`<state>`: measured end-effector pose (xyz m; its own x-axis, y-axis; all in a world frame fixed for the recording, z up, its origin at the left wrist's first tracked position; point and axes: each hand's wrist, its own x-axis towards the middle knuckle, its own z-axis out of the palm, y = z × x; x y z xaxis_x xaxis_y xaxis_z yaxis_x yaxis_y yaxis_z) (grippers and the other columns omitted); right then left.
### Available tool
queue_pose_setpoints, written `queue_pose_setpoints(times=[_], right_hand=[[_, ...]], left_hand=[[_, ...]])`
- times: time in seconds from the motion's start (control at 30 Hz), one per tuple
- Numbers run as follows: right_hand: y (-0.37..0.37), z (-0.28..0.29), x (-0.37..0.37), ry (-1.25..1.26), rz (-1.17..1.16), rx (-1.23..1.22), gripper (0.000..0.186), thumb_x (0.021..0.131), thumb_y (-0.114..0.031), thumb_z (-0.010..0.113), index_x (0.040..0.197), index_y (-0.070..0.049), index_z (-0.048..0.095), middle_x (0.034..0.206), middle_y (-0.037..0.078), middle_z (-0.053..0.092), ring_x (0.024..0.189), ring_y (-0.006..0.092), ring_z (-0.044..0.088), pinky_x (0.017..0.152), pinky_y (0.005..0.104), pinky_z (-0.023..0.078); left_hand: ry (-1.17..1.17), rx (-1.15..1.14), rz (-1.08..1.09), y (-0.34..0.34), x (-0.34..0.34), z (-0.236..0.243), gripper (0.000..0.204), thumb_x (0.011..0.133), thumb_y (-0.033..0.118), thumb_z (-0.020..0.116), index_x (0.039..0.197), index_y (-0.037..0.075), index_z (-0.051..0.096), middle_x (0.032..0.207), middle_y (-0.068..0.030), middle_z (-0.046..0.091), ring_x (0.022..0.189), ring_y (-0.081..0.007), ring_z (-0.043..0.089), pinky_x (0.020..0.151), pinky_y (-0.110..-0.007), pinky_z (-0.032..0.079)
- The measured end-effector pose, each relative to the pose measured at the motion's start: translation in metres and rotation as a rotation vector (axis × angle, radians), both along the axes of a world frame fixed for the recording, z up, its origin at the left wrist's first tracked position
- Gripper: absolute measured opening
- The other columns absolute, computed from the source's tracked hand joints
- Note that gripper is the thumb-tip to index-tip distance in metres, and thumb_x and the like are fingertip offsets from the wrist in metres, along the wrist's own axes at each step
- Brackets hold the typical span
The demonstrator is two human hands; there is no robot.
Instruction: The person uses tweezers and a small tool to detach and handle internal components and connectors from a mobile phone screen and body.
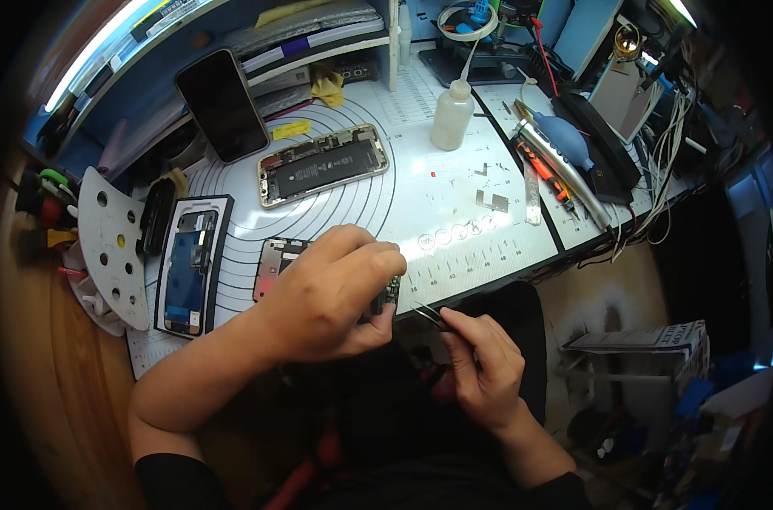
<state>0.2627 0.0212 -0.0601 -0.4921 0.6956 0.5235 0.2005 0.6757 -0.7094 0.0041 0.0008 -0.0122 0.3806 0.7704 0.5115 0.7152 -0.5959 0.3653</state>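
Observation:
My left hand (pixel 340 293) is closed around the right end of a phone screen assembly (pixel 272 257) at the mat's front edge. Its metal-backed left end shows, with a red reflection; small parts peek out beside my thumb, and my palm hides the middle. To the right, just off the table edge, my right hand (pixel 488 361) pinches a pair of dark tweezers (pixel 429 316), tips pointing left toward the assembly but apart from it. Behind my left hand lies an opened phone body (pixel 323 166) with its black battery exposed.
An open box (pixel 221 268) with a phone screen (pixel 187 272) lies left. A dark smartphone (pixel 223 102) leans at the back. A plastic bottle (pixel 453 119) stands beyond small metal plates (pixel 491 201). Screwdrivers (pixel 548 174) and a blue air blower (pixel 565 140) are at right, near cables (pixel 667 161).

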Motion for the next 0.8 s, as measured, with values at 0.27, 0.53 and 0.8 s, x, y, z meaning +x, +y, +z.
queue_pose_setpoints(times=[0.27,0.53,0.8], right_hand=[[0.001,0.004,-0.005,0.012,0.011,0.066,0.03,0.091,0.013,0.075,0.12,0.006,0.074,0.095,0.018,0.076,0.075,0.0304,0.072,0.068,0.0375,0.057],[0.002,0.006,-0.009,0.001,0.031,0.075,0.032,0.089,0.015,0.076,0.12,0.007,0.074,0.095,0.018,0.076,0.074,0.0298,0.071,0.066,0.037,0.055],[0.003,0.014,-0.009,-0.069,0.016,0.117,0.033,0.088,0.013,0.077,0.12,0.006,0.075,0.095,0.018,0.076,0.076,0.0304,0.072,0.068,0.0381,0.057]], left_hand=[[-0.024,0.015,-0.046,0.0,-0.001,-0.004,0.054,0.07,-0.001,0.085,0.119,0.003,0.063,0.119,-0.0177,0.073,0.103,-0.0351,0.069,0.087,-0.042,0.059],[-0.015,0.007,-0.056,0.0,0.0,-0.002,0.054,0.067,-0.001,0.085,0.117,0.003,0.063,0.117,-0.0173,0.073,0.099,-0.0338,0.068,0.085,-0.041,0.059],[-0.013,0.005,-0.054,0.0,0.0,-0.003,0.055,0.067,-0.001,0.085,0.118,0.003,0.063,0.118,-0.0178,0.072,0.1,-0.0342,0.068,0.085,-0.042,0.058]])
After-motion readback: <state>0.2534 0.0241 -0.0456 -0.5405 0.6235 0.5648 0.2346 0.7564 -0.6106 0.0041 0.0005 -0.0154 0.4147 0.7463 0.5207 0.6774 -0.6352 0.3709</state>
